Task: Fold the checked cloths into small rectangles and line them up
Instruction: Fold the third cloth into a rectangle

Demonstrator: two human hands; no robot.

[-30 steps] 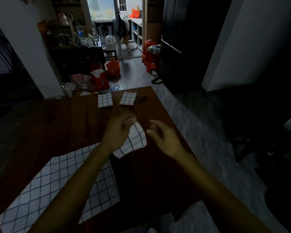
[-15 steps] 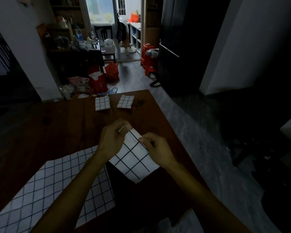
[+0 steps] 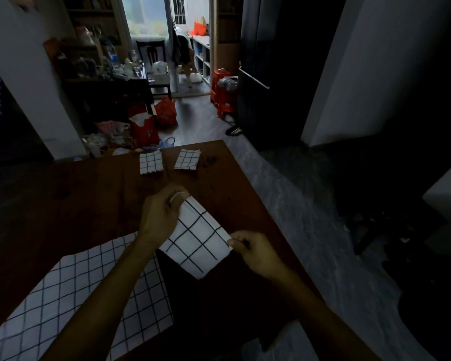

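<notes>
A partly folded white cloth with black checks (image 3: 198, 241) is held above the brown wooden table (image 3: 89, 199). My left hand (image 3: 162, 217) pinches its far corner and my right hand (image 3: 255, 252) pinches its near right corner, so the cloth is stretched between them. Two small folded checked rectangles lie side by side at the table's far edge, one on the left (image 3: 151, 163) and one on the right (image 3: 188, 158). A large unfolded checked cloth (image 3: 71, 303) lies flat at the near left, partly under my left forearm.
The table's right edge runs diagonally beside a grey stone floor (image 3: 310, 230). Beyond the far edge sit red bags (image 3: 145, 128) and clutter on the floor. A red stool (image 3: 223, 92) and a dark cabinet (image 3: 271, 69) stand further back.
My right hand has taken hold of the cloth's corner and pulled toward me and to the right, away from the left hand. The bunched cloth has spread out into a flat rectangle.
</notes>
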